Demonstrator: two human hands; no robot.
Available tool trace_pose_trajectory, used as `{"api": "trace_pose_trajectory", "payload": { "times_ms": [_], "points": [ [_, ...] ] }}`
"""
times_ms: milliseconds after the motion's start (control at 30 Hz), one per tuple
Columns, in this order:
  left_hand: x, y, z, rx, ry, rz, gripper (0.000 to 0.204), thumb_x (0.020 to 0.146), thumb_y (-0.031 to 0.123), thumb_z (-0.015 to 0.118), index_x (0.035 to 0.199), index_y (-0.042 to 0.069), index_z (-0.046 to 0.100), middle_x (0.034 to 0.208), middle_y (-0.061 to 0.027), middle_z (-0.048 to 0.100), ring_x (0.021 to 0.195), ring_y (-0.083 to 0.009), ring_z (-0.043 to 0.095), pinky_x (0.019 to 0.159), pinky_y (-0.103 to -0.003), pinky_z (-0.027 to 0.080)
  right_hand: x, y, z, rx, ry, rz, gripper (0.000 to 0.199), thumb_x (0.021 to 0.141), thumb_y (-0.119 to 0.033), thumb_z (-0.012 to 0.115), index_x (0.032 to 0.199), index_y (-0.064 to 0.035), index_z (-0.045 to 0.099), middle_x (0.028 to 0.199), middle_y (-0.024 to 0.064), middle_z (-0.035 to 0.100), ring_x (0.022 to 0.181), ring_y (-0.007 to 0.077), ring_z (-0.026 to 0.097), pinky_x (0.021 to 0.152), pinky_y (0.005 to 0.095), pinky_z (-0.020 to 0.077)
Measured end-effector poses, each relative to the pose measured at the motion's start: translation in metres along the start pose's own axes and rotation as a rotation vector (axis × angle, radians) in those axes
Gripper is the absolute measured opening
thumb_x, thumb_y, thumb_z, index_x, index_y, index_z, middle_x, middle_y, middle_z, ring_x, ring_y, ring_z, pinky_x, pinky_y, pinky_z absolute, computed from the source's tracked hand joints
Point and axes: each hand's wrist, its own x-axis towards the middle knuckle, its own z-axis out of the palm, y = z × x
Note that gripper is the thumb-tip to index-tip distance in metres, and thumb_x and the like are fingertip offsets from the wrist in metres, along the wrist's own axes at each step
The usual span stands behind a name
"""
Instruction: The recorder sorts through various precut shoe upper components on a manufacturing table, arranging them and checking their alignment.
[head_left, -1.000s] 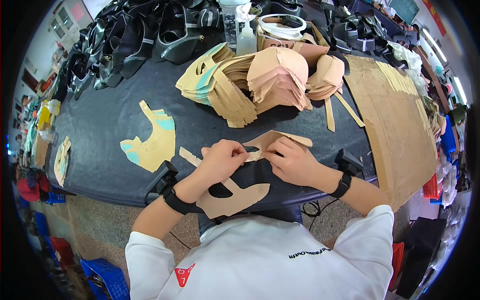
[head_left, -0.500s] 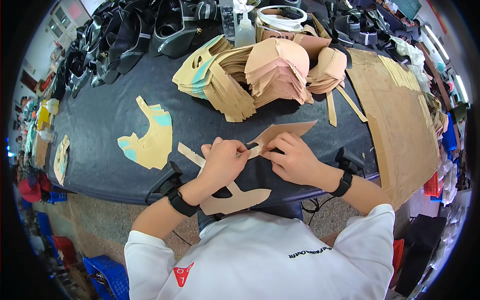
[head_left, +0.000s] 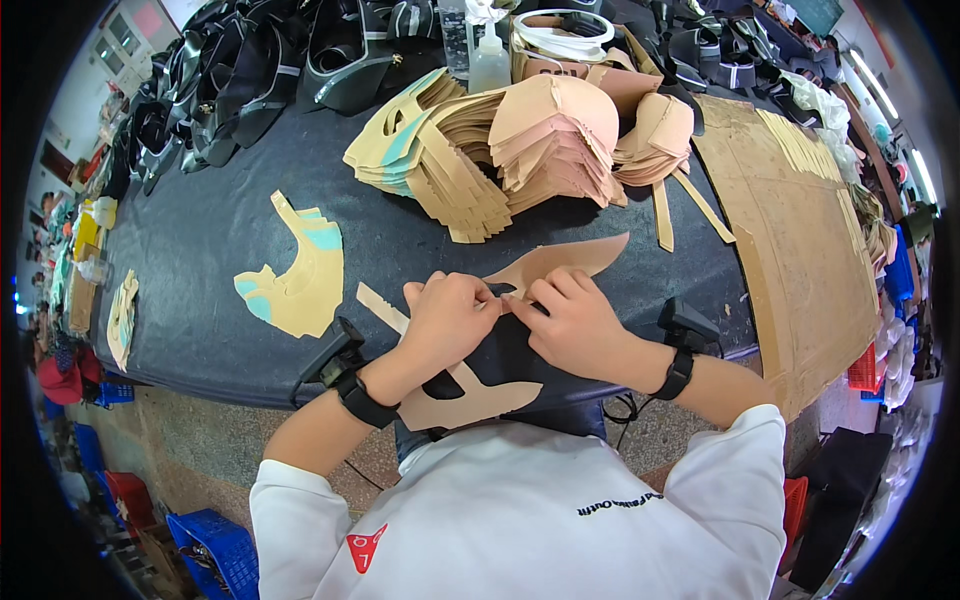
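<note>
By the desk's [head_left: 190, 230] near edge lies a tan cutout [head_left: 480, 402]. Beyond, the left hand [head_left: 445, 318] and right hand [head_left: 578, 322] pinch a pinkish piece [head_left: 570, 257] between fingers [head_left: 530, 313], probably to steady it; stacked cutouts [head_left: 555, 120] sit toward the far edge, likely for easy reach.

Pale walls [head_left: 90, 80] set around a dark table [head_left: 190, 225]

The middle of the scene is filled by the table, whose dark covering is lightly creased. On the far left, a glass-paned unit [head_left: 122, 38] is set against the wall, with a pink sheet [head_left: 147, 18] placed near it. On the far right, a dark green board [head_left: 808, 18] and a red banner [head_left: 869, 30] are seen, and light is given by two white tube lights [head_left: 867, 90]. Beyond the near edge, a speckled floor [head_left: 215, 450] is exposed in greyish and reddish patches. At near left, a blue crate [head_left: 235, 550] is stood on it.
</note>
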Motion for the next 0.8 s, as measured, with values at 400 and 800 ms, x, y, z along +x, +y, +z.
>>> {"api": "trace_pose_trajectory", "payload": {
  "times_ms": [400, 800],
  "points": [
    [-0.097, 0.014, -0.013, 0.451, -0.092, 0.578, 0.044, 0.073, 0.025, 0.067, 0.112, 0.006, 0.056, 0.107, -0.0117, 0.053, 0.098, -0.0241, 0.050, 0.082, -0.041, 0.035, 0.000, 0.009, -0.015, 0.025, -0.090, -0.139, 0.037, 0.062, -0.013, 0.065, 0.099, -0.0061, 0.067, 0.091, 0.0054, 0.055, 0.088, 0.0232, 0.051, 0.078, 0.0327, 0.0449],
    [-0.116, -0.025, 0.003, 0.667, 0.112, 0.693, 0.050, 0.076, 0.020, 0.060, 0.126, 0.019, 0.053, 0.129, -0.0175, 0.045, 0.114, -0.0407, 0.046, 0.091, -0.055, 0.037, 0.007, 0.044, -0.010, -0.154, -0.072, -0.207, 0.009, 0.069, -0.011, 0.059, 0.076, -0.0065, 0.057, 0.076, 0.0040, 0.053, 0.077, 0.0199, 0.054, 0.070, 0.0309, 0.0430]
  ]
}}
